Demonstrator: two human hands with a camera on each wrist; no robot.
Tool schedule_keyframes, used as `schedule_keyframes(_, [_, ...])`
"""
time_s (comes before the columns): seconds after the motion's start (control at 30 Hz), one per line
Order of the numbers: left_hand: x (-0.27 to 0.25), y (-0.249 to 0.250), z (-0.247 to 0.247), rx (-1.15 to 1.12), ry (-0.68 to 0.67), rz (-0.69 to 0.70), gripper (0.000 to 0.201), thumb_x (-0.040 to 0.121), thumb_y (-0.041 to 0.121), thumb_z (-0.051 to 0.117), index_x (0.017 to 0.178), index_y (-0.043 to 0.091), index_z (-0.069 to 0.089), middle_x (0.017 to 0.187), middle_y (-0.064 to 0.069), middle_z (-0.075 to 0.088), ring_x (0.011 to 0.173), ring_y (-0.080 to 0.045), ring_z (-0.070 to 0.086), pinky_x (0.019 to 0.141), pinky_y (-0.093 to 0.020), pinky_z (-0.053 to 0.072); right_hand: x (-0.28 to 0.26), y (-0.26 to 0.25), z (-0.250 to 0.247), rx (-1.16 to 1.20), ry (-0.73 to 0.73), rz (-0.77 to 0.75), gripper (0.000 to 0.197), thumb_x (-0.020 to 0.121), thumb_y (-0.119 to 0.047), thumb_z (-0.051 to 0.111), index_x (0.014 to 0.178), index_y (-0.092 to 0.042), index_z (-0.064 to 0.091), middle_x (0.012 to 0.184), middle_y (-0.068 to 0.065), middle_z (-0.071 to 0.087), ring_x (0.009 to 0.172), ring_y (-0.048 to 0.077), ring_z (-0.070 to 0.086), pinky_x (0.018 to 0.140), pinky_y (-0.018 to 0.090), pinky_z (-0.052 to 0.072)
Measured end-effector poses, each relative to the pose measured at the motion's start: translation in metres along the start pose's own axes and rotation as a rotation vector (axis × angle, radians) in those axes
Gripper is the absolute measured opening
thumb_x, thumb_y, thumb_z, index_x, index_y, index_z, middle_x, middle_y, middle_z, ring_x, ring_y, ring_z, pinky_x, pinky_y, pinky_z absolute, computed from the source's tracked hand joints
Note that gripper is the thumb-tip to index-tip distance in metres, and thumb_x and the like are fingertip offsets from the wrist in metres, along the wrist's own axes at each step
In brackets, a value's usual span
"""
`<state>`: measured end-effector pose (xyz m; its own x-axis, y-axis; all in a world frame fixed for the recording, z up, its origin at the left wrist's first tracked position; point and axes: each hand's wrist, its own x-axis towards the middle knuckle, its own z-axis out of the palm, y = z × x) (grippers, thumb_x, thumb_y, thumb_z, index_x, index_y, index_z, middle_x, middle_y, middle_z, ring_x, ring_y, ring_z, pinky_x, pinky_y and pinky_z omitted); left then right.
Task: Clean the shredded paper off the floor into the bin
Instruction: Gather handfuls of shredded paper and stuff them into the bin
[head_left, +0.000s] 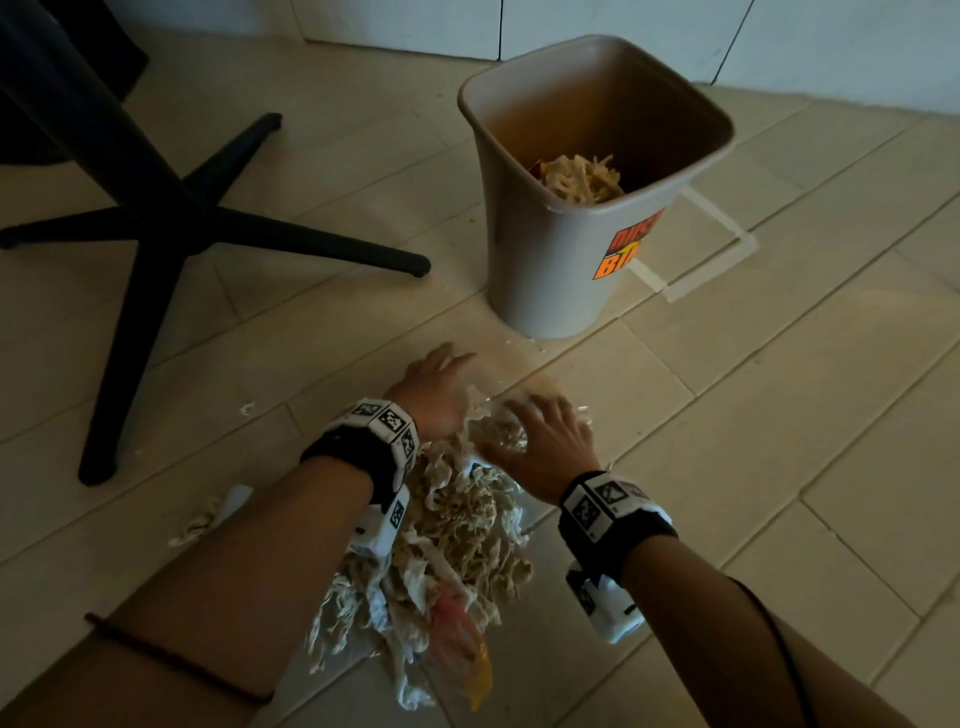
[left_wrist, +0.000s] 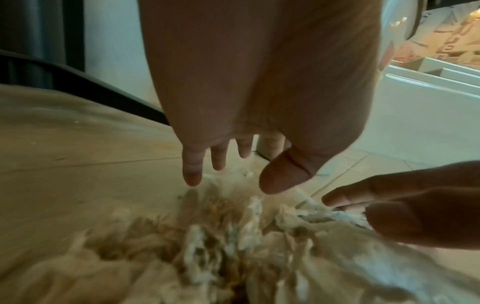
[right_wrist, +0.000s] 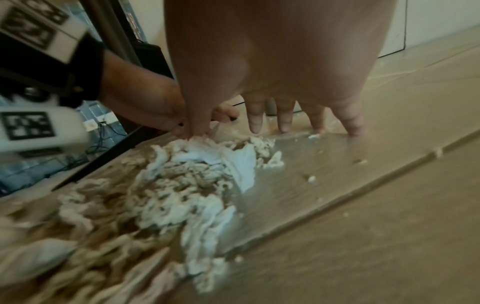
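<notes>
A heap of shredded paper (head_left: 457, 535) lies on the tiled floor between my forearms, beige and white strips with a yellow scrap at its near end. My left hand (head_left: 434, 387) hovers with spread straight fingers over the far left end of the heap (left_wrist: 207, 236). My right hand (head_left: 540, 441) lies flat over the far right end, fingertips (right_wrist: 283, 125) down on the floor beyond the paper (right_wrist: 182, 185). Neither hand holds anything. The grey bin (head_left: 566, 249) stands upright just beyond the hands, with shredded paper (head_left: 582, 176) in its bottom.
A black chair base (head_left: 171, 228) with spreading legs stands on the left. White tape marks (head_left: 717, 249) on the floor sit beside the bin. Loose scraps (head_left: 200, 522) lie left of my left forearm. A white wall runs behind the bin.
</notes>
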<state>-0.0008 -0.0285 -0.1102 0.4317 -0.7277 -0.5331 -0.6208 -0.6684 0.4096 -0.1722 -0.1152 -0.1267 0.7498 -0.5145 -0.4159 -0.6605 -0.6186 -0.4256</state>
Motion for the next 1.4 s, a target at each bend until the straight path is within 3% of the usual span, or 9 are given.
schedule_keyframes(0.17, [-0.016,0.019,0.014,0.225,-0.172,0.085,0.06,0.092,0.024,0.051,0.148,0.038,0.032,0.162,0.008,0.009,0.149,-0.029,0.006,0.119,-0.052,0.02,-0.019,-0.01,0.006,-0.019,-0.058,-0.031,0.094,0.072,-0.079,0.059,0.15,-0.041,0.026,0.159,0.0,0.023,0.146,0.027,0.015,0.115,0.054,0.025])
schedule_keyframes(0.4, [-0.063,0.013,0.024,0.26,-0.293,0.077,0.089,0.084,0.05,0.064,0.154,0.034,0.011,0.163,0.005,0.004,0.148,-0.028,0.007,0.118,-0.051,0.02,-0.037,-0.02,0.019,-0.053,-0.053,-0.006,0.078,0.079,-0.051,0.072,0.145,-0.035,0.035,0.141,0.002,0.034,0.128,0.032,0.034,0.095,0.046,0.047])
schedule_keyframes(0.5, [-0.076,0.001,0.042,0.258,-0.183,0.053,0.096,0.075,0.048,0.074,0.151,0.037,0.016,0.157,0.002,0.015,0.141,-0.031,0.02,0.11,-0.051,0.034,-0.04,-0.024,0.024,0.117,-0.097,0.029,0.075,0.079,-0.042,0.075,0.143,-0.029,0.039,0.136,0.006,0.038,0.124,0.034,0.041,0.099,0.044,0.045])
schedule_keyframes(0.7, [-0.088,-0.003,0.07,0.035,0.178,0.092,0.037,0.088,0.023,0.057,0.125,0.028,0.06,0.119,-0.006,0.058,0.108,-0.029,0.059,0.088,-0.036,0.048,-0.043,-0.041,0.03,0.451,-0.154,0.076,0.05,0.089,-0.025,0.064,0.136,-0.013,0.052,0.123,0.01,0.056,0.121,0.028,0.05,0.095,0.029,0.041])
schedule_keyframes(0.8, [-0.096,0.001,0.069,-0.032,0.29,0.11,0.026,0.087,0.024,0.06,0.111,0.022,0.069,0.106,-0.005,0.068,0.1,-0.026,0.063,0.08,-0.03,0.047,-0.042,-0.047,0.041,0.971,-0.171,0.241,0.051,0.085,-0.018,0.059,0.134,-0.005,0.053,0.125,0.019,0.062,0.103,0.026,0.062,0.08,0.033,0.052])
schedule_keyframes(0.97, [-0.107,0.013,0.071,-0.365,0.472,0.155,0.035,0.08,0.013,0.065,0.113,0.025,0.068,0.103,0.003,0.072,0.094,-0.014,0.067,0.081,-0.024,0.053,-0.044,-0.057,0.034,1.406,-0.237,0.213,0.037,0.078,0.0,0.052,0.113,0.009,0.057,0.084,0.018,0.063,0.072,0.023,0.065,0.056,0.029,0.051])
schedule_keyframes(1.13, [-0.119,0.026,0.058,-0.679,0.305,0.172,0.067,0.084,0.019,0.07,0.141,0.037,0.04,0.116,0.003,0.068,0.101,-0.004,0.065,0.08,-0.009,0.05,-0.043,-0.053,0.033,1.437,-0.032,0.253,0.033,0.08,0.012,0.054,0.113,0.012,0.054,0.084,0.02,0.063,0.07,0.026,0.064,0.059,0.031,0.055])
schedule_keyframes(1.23, [-0.126,0.028,0.05,-0.684,0.143,0.253,0.081,0.085,0.015,0.065,0.147,0.049,0.025,0.135,0.008,0.06,0.118,-0.005,0.059,0.097,-0.028,0.053,-0.04,-0.049,0.025,1.31,0.092,0.281,0.023,0.084,0.012,0.048,0.1,0.003,0.061,0.074,0.016,0.064,0.056,0.02,0.061,0.05,0.028,0.051])
schedule_keyframes(1.4, [-0.133,0.005,0.024,-0.661,0.166,0.207,0.064,0.09,0.002,0.051,0.14,0.039,0.042,0.136,0.009,0.058,0.119,-0.017,0.059,0.093,-0.029,0.051,-0.039,-0.043,0.011,1.217,0.162,0.313,0.027,0.09,0.002,0.046,0.073,-0.013,0.06,0.06,0.006,0.052,0.046,0.016,0.047,0.045,0.022,0.041])
